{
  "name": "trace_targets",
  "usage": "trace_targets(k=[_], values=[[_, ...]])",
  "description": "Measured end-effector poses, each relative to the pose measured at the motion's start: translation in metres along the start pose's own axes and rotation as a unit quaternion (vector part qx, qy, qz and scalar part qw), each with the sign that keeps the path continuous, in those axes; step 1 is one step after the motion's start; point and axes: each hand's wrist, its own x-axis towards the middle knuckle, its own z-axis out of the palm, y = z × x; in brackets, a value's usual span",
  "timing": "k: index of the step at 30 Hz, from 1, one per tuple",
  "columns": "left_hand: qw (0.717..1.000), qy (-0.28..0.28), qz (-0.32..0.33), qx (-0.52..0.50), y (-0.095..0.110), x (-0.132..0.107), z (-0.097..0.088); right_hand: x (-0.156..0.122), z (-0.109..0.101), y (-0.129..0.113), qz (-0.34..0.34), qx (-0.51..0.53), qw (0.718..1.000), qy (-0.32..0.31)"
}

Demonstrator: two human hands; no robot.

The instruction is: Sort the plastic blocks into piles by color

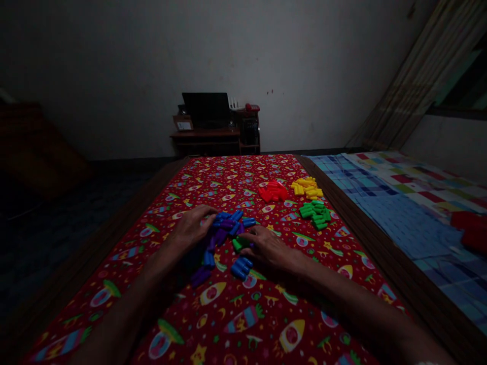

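A mixed heap of small plastic tube-shaped blocks, blue [237, 215] and purple [220, 236], lies on the red rocket-print cloth in front of me. My left hand [195, 226] rests at the heap's left edge, its fingers curled down against the blue blocks; what lies between the fingertips is hidden. On the other side, my right hand [268, 248] closes its thumb and fingers on a green block [237, 245] low over the cloth. Just below those fingers sits a small cluster of blue blocks [241, 267].
Farther right on the cloth [213, 324] are separate piles of red blocks [273, 191], yellow blocks [306, 187] and green blocks [315, 214]. A desk [207, 134] with a dark monitor [206, 109] stands by the wall. Checked bedding [380, 218] spreads at the right.
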Motion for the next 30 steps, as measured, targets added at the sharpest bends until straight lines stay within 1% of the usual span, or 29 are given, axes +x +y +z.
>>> trace_targets(k=[2,4,6,8,11,13,16,18,19,21,22,23,25,27,28,30], values=[[1.000,0.012,-0.025,0.004,-0.021,0.003,0.004,0.002,0.006,-0.003,0.015,-0.042,0.999,-0.007],[0.998,-0.008,-0.059,-0.017,-0.041,0.003,0.012,0.007,0.011,-0.003,0.029,-0.063,0.997,-0.015],[0.995,-0.033,-0.080,-0.058,-0.055,0.001,0.021,0.014,0.012,-0.002,0.033,-0.054,0.998,-0.019],[0.990,-0.051,-0.082,-0.104,-0.062,-0.002,0.028,0.019,0.007,0.000,0.033,-0.015,0.999,-0.008],[0.982,-0.070,-0.082,-0.154,-0.062,-0.007,0.033,0.018,-0.010,0.008,0.043,0.070,0.996,0.039],[0.980,-0.074,-0.079,-0.168,-0.058,-0.009,0.032,0.011,-0.024,0.017,0.078,0.095,0.989,0.084],[0.980,-0.070,-0.068,-0.176,-0.053,-0.008,0.024,-0.010,-0.049,0.037,0.153,0.057,0.975,0.150],[0.981,-0.062,-0.075,-0.167,-0.052,-0.006,0.012,-0.029,-0.065,0.048,0.196,0.022,0.964,0.178],[0.982,-0.059,-0.083,-0.157,-0.052,-0.005,0.005,-0.038,-0.072,0.052,0.214,0.010,0.959,0.183],[0.985,-0.063,-0.100,-0.126,-0.052,-0.002,-0.011,-0.054,-0.081,0.053,0.239,0.006,0.955,0.177],[0.986,-0.072,-0.101,-0.109,-0.051,-0.002,-0.019,-0.059,-0.082,0.051,0.242,0.013,0.956,0.167],[0.987,-0.091,-0.097,-0.091,-0.051,-0.004,-0.025,-0.063,-0.080,0.048,0.235,0.023,0.960,0.153],[0.984,-0.152,-0.076,-0.058,-0.049,-0.012,-0.033,-0.064,-0.071,0.038,0.196,0.038,0.973,0.117],[0.975,-0.216,-0.049,-0.030,-0.047,-0.027,-0.033,-0.059,-0.057,0.028,0.139,0.027,0.988,0.068],[0.971,-0.235,-0.037,-0.016,-0.044,-0.036,-0.030,-0.054,-0.049,0.024,0.115,0.013,0.992,0.045],[0.971,-0.235,-0.022,0.020,-0.038,-0.053,-0.023,-0.044,-0.036,0.018,0.079,-0.020,0.997,0.002]])
